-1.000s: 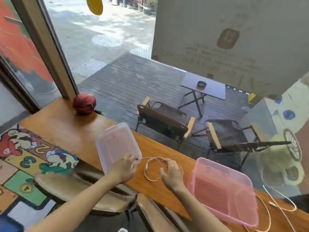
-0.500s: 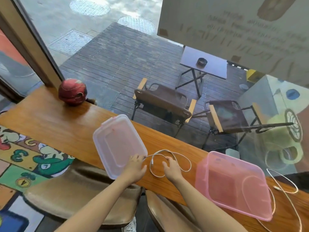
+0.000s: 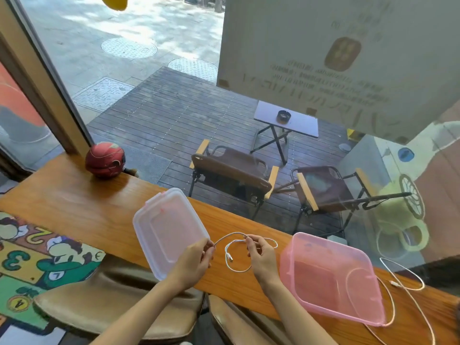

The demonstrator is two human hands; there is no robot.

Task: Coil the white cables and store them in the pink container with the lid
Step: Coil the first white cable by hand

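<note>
A white cable (image 3: 236,266) lies partly looped on the wooden counter (image 3: 74,207) between my hands. My left hand (image 3: 194,263) pinches one end of it beside the translucent lid (image 3: 166,230). My right hand (image 3: 261,257) pinches the cable at the top of its loop, lifted slightly off the wood. The pink container (image 3: 331,277) stands open to the right of my right hand. A second white cable (image 3: 408,287) sprawls loose on the counter past the container, partly running behind it.
A red helmet (image 3: 105,159) sits at the counter's far left by the window frame. Glass runs along the counter's far edge, with folding chairs outside. Two cushioned stools (image 3: 112,305) stand below the near edge.
My right hand has lifted a strand of the cable into a raised arc. The loop on the counter has grown tighter. The camera view shifted slightly.
</note>
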